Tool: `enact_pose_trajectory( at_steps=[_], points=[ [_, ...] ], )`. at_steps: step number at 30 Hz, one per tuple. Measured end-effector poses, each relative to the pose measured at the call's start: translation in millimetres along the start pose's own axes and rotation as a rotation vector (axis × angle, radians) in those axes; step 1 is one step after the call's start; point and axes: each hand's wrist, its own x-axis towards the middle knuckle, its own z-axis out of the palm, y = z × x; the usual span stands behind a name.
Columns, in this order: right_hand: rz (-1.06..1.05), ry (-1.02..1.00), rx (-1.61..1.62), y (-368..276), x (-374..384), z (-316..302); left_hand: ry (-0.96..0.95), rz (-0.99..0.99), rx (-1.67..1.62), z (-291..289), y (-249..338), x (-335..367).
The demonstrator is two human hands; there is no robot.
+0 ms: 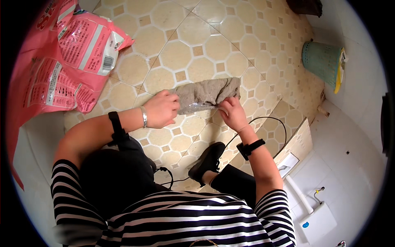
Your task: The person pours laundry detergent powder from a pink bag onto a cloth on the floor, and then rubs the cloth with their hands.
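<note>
A long, wrinkled grey-brown cloth-like bundle (200,93) lies on the tiled floor in front of me. Its near edge shines like clear plastic; whether that is a wrapping I cannot make out. My left hand (161,109) has its fingers bent over the bundle's left end. At the right end, my right hand (234,114) pinches the near edge between thumb and fingers. Dark folds run across the bundle just beside the right fingertips.
Big pink printed plastic bags (88,49) stand at the left. A green bucket (321,59) with a yellow edge is by the right wall. My black shoe (207,162) is close by, near a thin black cable (284,127). A white cistern (321,222) sits lower right.
</note>
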Motion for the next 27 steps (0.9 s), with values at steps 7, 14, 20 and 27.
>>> enact_pose_trajectory(
  at_steps=[7, 14, 20, 27],
  points=[
    [0.578, 0.520, -0.176, 18, 46, 4, 0.140, -0.178, 0.118, 4, -8, 28],
    [0.569, 0.711, 0.176, -51, 44, 24, -0.047, -0.010, 0.314, 37, -10, 29],
    [0.580, 0.697, 0.021, -89, 69, 87, -0.327, -0.132, 0.429, 40, 3, 52],
    [0.543, 0.635, 0.092, -33, 89, 56, -0.229, -0.069, 0.334, 22, -3, 51]
  ],
)
